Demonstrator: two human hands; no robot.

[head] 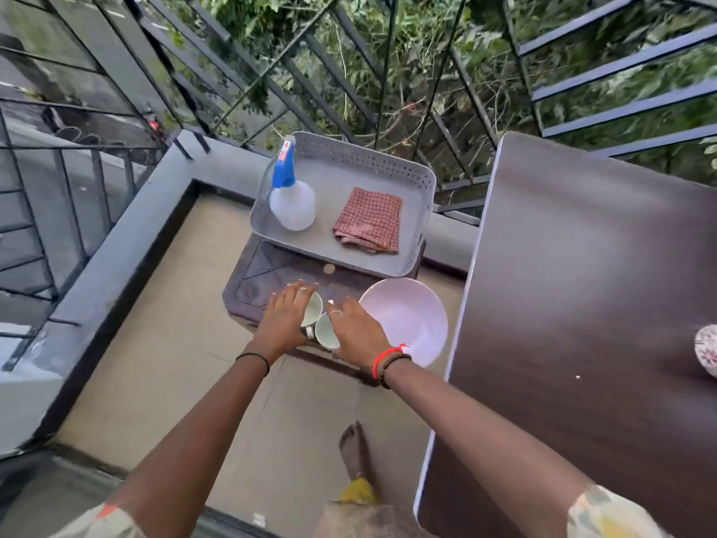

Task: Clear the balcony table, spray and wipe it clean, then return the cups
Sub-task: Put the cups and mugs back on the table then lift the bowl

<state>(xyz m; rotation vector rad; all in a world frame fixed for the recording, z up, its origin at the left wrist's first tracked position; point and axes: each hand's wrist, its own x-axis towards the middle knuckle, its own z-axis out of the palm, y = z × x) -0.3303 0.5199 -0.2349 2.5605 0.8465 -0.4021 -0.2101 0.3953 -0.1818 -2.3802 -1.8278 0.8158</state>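
Head camera looking down, and I'm right over the grip: my left hand (285,320) lies across the far cup (313,310), fingers stretched straight over its rim. My right hand (355,332) is spread the same way above the near cup (326,335). Both look released, nothing clenched, though the thumbs are hidden. The two cups stand touching each other on a dark low stool (252,289), off the table.

These are pale, glossy cups, hard and smooth, probably ceramic. So I judge them light enough for one hand each, but slippery and chippable, especially knocking together. If I lift them, I'd take each round the body or by a handle, not by fingertips on the rim.

Just beside them on the right sits a round pink plate (407,320), shiny and shallow. Behind is a grey perforated plastic tray (349,157) holding a clear spray bottle (291,203) with a blue trigger and a folded red checked cloth (368,219), soft and limp. The brown wood-grain table (582,285) runs along my right.
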